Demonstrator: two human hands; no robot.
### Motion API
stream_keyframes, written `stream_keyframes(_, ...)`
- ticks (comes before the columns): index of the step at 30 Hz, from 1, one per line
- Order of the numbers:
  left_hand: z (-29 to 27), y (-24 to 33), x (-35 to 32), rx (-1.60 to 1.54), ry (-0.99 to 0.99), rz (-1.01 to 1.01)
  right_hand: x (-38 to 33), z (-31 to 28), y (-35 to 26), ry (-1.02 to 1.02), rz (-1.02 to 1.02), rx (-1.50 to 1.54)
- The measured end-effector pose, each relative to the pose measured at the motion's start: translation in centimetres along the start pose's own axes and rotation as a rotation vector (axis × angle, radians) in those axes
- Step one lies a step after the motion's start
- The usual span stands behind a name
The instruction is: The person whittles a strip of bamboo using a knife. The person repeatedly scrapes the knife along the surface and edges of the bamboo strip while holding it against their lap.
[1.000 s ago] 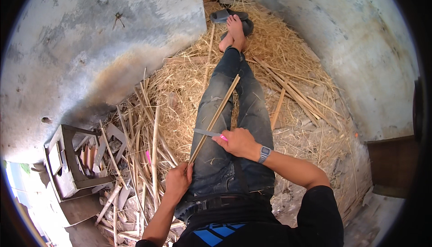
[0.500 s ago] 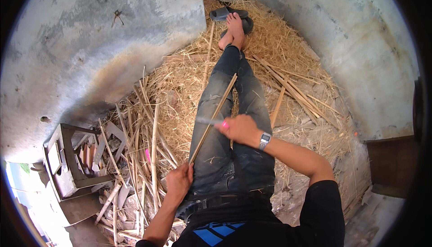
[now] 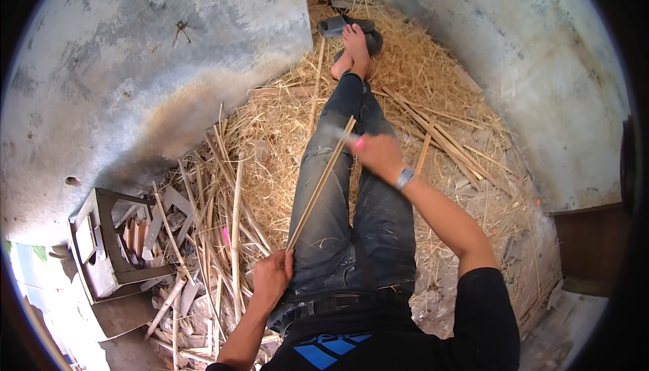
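Observation:
A long, narrow bamboo strip (image 3: pixel 316 195) slants across my outstretched legs. My left hand (image 3: pixel 272 276) is closed around its near end, beside my left hip. In my right hand (image 3: pixel 380 156) is a knife (image 3: pixel 359 143) with a pink handle, fingers wrapped round it. Motion smears the blade, which crosses the strip close to its far end; whether it touches the strip I cannot tell. Dusty dark jeans (image 3: pixel 382 219) lie under the strip. A watch sits on my right wrist.
Straw-like shavings (image 3: pixel 270 134) cover the floor around my legs. Bamboo sticks (image 3: pixel 236 229) pile up at left, next to a box-like frame (image 3: pixel 108 236). More strips (image 3: pixel 443 138) lie at right. Grey slippers (image 3: pixel 336 26) are by my bare feet. Walls (image 3: pixel 500 53) rise on both sides.
My right hand with the knife has moved away from me along the strip, toward its far end. My left hand keeps its grip on the near end.

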State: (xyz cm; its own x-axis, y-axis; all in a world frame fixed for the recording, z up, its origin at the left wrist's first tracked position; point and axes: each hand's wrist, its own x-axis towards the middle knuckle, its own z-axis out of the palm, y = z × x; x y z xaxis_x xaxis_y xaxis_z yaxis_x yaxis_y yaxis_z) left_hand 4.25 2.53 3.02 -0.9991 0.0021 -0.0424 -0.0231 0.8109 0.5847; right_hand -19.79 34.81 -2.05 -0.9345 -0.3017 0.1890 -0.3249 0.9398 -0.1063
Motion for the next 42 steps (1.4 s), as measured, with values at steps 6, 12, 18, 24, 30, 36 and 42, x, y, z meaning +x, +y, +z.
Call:
stream_keyframes(6,0.0,-0.1,0.0,-0.014,-0.022,-0.045,-0.4,-2.2,-2.3,-0.016,0.038,0.223)
stream_keyframes(12,-0.3,-1.0,-0.7,-0.005,-0.03,-0.037,-3.2,-0.4,-4.6,-0.092,-0.126,0.294)
stream_keyframes(18,-0.2,-2.5,-0.8,-0.076,-0.08,-0.075,1.8,-1.2,9.1,0.134,0.508,0.4)
stream_keyframes(24,-4.2,-3.6,3.0,-0.271,-0.401,-0.265,-0.2,-5.1,3.8,0.144,0.377,0.729)
stream_keyframes(30,-11.8,-1.7,8.4,0.138,-0.456,0.082,-0.9,-7.7,-3.3,0.155,-0.245,0.877)
stream_keyframes(36,-14.9,3.2,12.0,0.288,-0.155,0.318,-3.6,-7.6,-6.5,-0.369,-0.106,1.362)
stream_keyframes(42,-13.2,3.3,14.5,0.232,0.666,0.546,-4.9,-8.5,-8.2,-0.168,-0.005,1.331)
